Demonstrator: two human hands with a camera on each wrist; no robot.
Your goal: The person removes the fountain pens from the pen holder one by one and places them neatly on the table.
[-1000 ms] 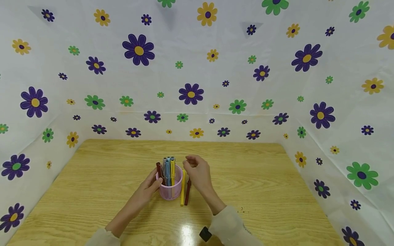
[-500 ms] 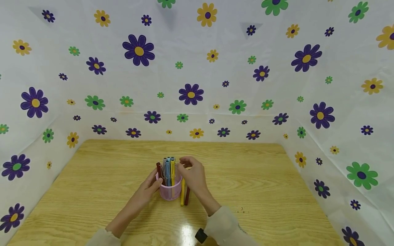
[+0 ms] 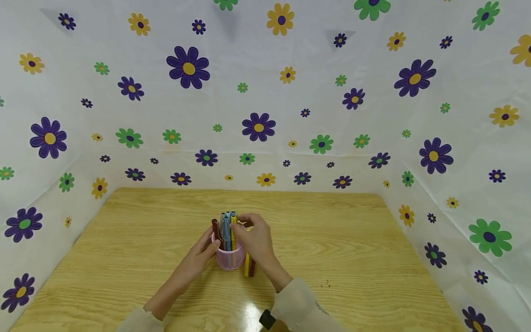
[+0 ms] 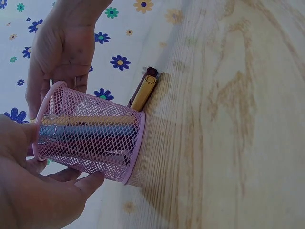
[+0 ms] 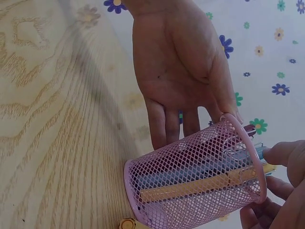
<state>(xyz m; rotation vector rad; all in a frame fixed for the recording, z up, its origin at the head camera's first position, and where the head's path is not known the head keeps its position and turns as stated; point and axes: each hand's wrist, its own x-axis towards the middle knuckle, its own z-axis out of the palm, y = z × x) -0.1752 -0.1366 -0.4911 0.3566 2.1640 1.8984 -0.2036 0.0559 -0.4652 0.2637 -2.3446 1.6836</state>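
A pink mesh pen cup (image 3: 230,262) stands on the table with several pens in it: dark red, grey, blue and yellow. My left hand (image 3: 200,252) holds the cup from its left side, thumb at the rim, fingers round the mesh wall (image 4: 95,129). At the cup's right, my right hand (image 3: 256,237) has thumb and fingers at the cap of the yellow pen (image 3: 234,233). In the right wrist view, the thumb and a finger (image 5: 279,186) lie on either side of that yellow pen's top (image 5: 269,168), beside a blue pen (image 5: 259,151).
Right of the cup, a yellow pen (image 3: 247,266) and a dark red pen (image 3: 252,268) lie side by side, partly behind my right hand. Small dark specks (image 3: 327,283) mark the wooden table (image 3: 356,249). A white flower-patterned cloth (image 3: 265,99) surrounds it at back and sides.
My right hand has moved left, from above the two lying pens to the yellow pen in the cup. The left hand keeps its hold on the cup.
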